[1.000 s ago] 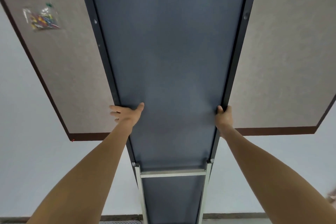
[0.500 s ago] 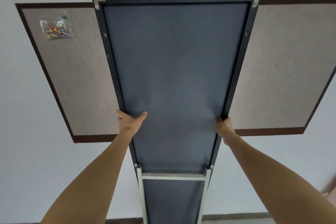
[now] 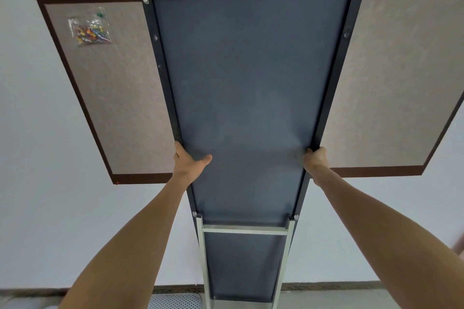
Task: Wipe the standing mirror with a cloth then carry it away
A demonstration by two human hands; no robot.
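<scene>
Standing mirror (image 3: 251,95) (dark back facing camera) fills frame centre, left hand (image 3: 188,161) and right hand (image 3: 315,158) each clamped on a side edge.

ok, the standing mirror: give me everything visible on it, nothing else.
The standing mirror shows only its back: a tall dark panel that looks like fabric or board, in a dark frame with metal brackets at the top corners. A pale metal stand with a crossbar sits against its lower part. It is upright in front of a wall board. The left hand and right hand grip its side edges. No glass is visible.
</scene>
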